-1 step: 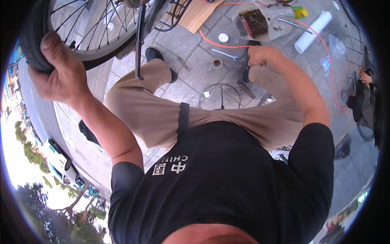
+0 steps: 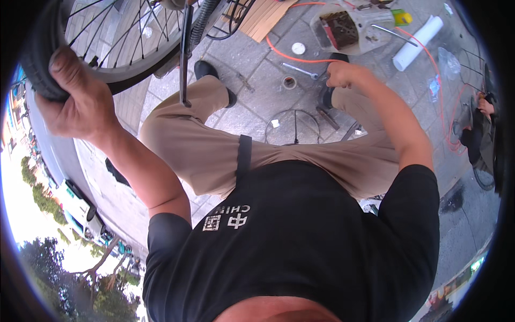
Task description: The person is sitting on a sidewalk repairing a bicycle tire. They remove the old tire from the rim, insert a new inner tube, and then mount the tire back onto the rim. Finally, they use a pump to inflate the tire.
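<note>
At the upper left, my left hand [image 2: 80, 104] is closed round the black tyre [image 2: 40, 70] of a spoked bicycle wheel, thumb on the near side. A dark metal bar [image 2: 184, 64] stands beside the wheel rim, above my left knee. My right hand [image 2: 346, 74] is held over my right foot with its fingers curled in; whatever they may hold is hidden. Just beyond it sits a cut-open, dirty plastic jug [image 2: 370, 40] with brown contents. A wrench [image 2: 300, 71] lies on the paving to the left of this hand, near a small round tin [image 2: 289, 82].
An orange hose [image 2: 284, 55] runs over the paving past the jug. A white roll [image 2: 418, 44] lies at the upper right, cardboard [image 2: 263, 20] at the top. A wire hoop [image 2: 294, 126] and a dark tool [image 2: 328, 118] lie between my legs. Another person's hand [image 2: 485, 104] shows at the far right.
The view has shifted slightly. My left hand is still on the tyre and sits a little lower and further left in the picture; my right hand looks the same.
</note>
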Action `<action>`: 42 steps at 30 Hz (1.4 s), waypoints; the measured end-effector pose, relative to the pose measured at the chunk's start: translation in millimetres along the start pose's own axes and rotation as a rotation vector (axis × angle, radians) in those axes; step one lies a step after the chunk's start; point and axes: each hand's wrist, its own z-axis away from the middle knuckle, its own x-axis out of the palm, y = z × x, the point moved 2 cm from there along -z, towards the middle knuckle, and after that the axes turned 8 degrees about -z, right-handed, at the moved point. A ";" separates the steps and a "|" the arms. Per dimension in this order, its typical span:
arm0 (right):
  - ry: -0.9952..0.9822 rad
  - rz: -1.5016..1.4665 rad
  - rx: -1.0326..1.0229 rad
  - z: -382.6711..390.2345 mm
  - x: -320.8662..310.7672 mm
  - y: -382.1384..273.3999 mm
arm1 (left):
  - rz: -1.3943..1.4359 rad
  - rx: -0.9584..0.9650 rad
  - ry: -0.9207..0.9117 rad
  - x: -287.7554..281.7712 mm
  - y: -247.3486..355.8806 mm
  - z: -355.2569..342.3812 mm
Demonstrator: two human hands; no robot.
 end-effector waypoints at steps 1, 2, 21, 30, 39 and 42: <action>0.031 -0.094 -0.044 -12.6 10.9 -1.4 | -0.023 -0.006 0.004 -1.7 -1.3 -0.9; 0.064 -0.186 -0.077 -18.9 18.6 0.5 | -0.113 0.019 -0.055 -9.8 0.2 -6.4; 0.361 -0.388 0.141 -1.0 156.0 213.5 | -0.266 -0.078 -0.066 -8.4 -14.6 -19.0; 0.534 -0.526 0.049 -94.6 301.6 153.0 | -0.614 -0.267 -0.092 -43.6 -80.8 -23.6; 0.198 -1.242 -0.098 -82.2 305.7 172.5 | -0.251 -0.192 -0.149 -21.2 3.1 21.3; 0.220 -1.420 -0.089 -45.5 305.6 192.2 | -0.154 -0.245 -0.142 -24.3 -10.4 46.9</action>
